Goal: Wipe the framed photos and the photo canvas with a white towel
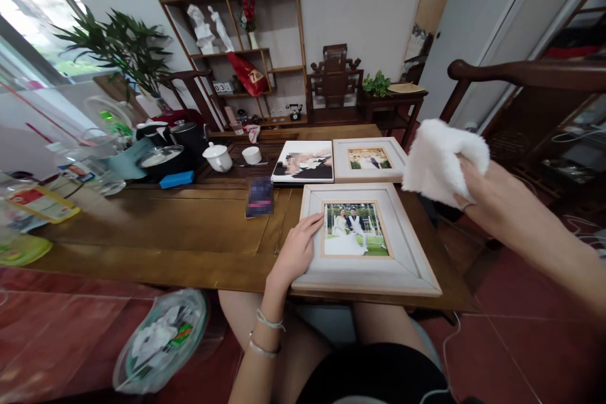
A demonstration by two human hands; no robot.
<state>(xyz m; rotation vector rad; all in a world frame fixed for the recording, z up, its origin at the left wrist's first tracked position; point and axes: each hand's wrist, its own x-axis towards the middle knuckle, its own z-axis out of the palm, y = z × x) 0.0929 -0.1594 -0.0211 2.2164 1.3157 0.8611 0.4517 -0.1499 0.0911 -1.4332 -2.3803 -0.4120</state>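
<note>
near frame: a white picture frame (411,268) lies flat at the near edge of the wooden desk (156,227), just in front of the seated person's knees, a wedding photo at its centre.
left hand: the left hand (296,252) rests on the frame's left border, fingers (312,222) laid flat and slightly spread, gripping nothing.
right hand: the right hand (478,192) hangs raised off the frame's far right corner, fingers curled tight around a bunched white cloth (438,161).
how the frame should handle: it looks stiff and fairly light, with a broad sloped border. the centre pane is probably glass, so breakable and quick to smudge. the outer edges on two opposite sides look the safest hold, and a flat palm on the border seems enough to stop it sliding on the smooth wood.
how the cloth should handle: soft, fluffy and nearly weightless, it crushes into any grip.
behind: a smaller frame (341,164) and an unframed photo print (303,164) lie side by side, a phone (259,197) to their left, a white teapot (218,158) and cup (251,154) further back.
</note>
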